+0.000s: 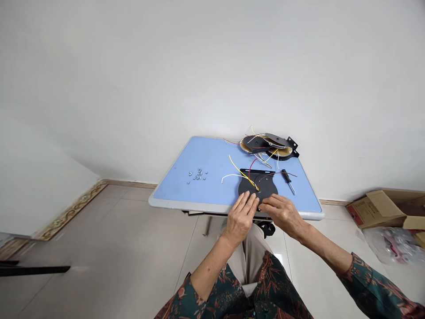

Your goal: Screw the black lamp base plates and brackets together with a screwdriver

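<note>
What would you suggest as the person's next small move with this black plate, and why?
Probably the right hand should take the screwdriver, since it lies just beside the black plate while the left hand rests on the plate.

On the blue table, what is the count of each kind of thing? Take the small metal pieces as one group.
Black plate: 1
Wired stack: 1
Screwdriver: 1
Group of metal pieces: 1
Total: 4
</note>
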Action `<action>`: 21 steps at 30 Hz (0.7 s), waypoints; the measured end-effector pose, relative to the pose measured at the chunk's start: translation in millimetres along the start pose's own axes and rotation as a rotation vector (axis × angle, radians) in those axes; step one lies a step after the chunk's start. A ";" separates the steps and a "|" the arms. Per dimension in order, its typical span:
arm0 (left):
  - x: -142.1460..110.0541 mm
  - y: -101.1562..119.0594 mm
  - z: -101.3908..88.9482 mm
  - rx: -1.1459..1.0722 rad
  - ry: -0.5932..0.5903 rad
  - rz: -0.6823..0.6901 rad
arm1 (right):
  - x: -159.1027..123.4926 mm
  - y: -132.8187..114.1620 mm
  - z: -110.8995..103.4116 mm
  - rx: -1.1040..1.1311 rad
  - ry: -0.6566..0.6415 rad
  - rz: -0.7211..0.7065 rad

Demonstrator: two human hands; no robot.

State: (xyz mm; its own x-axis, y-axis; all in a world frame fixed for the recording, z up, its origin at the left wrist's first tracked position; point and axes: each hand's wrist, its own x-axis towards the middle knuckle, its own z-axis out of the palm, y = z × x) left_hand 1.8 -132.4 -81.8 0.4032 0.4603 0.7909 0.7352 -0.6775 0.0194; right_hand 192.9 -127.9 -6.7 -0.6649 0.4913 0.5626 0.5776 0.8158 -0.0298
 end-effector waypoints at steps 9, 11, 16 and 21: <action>-0.8 -0.3 -0.9 0.003 -0.004 0.005 | 4.2 -7.0 0.5 -0.109 -0.057 -0.011; -0.4 -0.2 -1.2 0.000 -0.004 0.003 | 4.9 -8.3 1.1 -0.142 -0.083 -0.029; 0.4 -0.1 -2.1 0.004 -0.011 0.006 | 5.3 -8.8 3.1 -0.189 -0.129 -0.061; 0.3 -0.9 -3.1 -0.005 -0.025 0.009 | 9.0 -9.1 -0.5 -0.256 -0.242 -0.127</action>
State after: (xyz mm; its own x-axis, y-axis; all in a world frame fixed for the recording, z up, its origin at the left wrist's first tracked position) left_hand -0.3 -133.5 -79.7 0.4235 0.4683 0.7755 0.7286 -0.6848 0.0157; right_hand 181.8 -131.0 -1.0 -0.8140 0.4740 0.3359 0.5625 0.7873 0.2523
